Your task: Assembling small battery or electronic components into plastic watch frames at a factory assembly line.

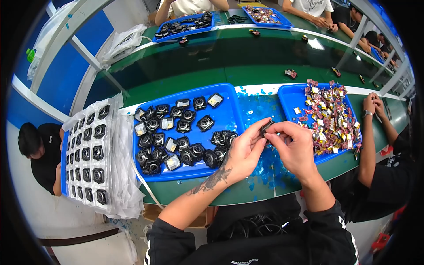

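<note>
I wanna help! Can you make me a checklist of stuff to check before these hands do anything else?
1. Small black part held: ok, it is between the fingertips of the left hand and right hand.
2. Left blue tray close by: ok, it has black watch-like cases in it.
3. Right blue tray close by: ok, small circuit boards are heaped in it.
4. Table between the trays tidy: not ok, blue scraps are scattered there.
5. Held part undamaged: cannot tell, fingers cover much of it.
</note>
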Motion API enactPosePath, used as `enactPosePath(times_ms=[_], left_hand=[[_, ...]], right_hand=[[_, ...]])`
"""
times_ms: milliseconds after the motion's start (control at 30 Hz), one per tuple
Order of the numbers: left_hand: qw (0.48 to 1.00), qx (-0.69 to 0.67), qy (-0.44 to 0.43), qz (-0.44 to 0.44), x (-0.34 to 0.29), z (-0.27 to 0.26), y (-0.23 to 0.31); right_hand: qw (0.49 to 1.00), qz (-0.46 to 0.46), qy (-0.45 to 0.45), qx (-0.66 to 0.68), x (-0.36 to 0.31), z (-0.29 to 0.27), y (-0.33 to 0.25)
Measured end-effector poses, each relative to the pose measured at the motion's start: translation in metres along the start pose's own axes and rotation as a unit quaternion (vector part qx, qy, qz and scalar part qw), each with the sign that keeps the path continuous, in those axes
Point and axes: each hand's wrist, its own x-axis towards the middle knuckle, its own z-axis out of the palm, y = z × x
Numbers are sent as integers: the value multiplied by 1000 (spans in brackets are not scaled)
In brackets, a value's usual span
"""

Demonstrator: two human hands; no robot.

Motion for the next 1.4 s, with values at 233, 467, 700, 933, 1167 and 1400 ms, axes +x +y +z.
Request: enactPosePath(times_ms=[233, 467, 700, 933, 1167, 1400], left_hand=[[999, 26, -13, -14, -1, 2, 5], [996, -81, 28, 39, -3, 10, 13], [993, 84, 9, 80, 0, -5, 5], [939, 300, 17, 169, -2, -1, 26], [966, 257, -15, 21, -4, -3, 21], [995, 86, -1, -41, -2, 1, 10]], right_hand=[[997, 73, -26, 1, 3, -4, -2], [993, 27, 62, 94, -3, -7, 20], [964, 101, -22, 246, -24, -9, 12], [934, 110, -54, 335, -20, -22, 15], [935, 147, -66, 315, -28, -24, 23], [972, 112, 14, 208, -29, -6, 17]])
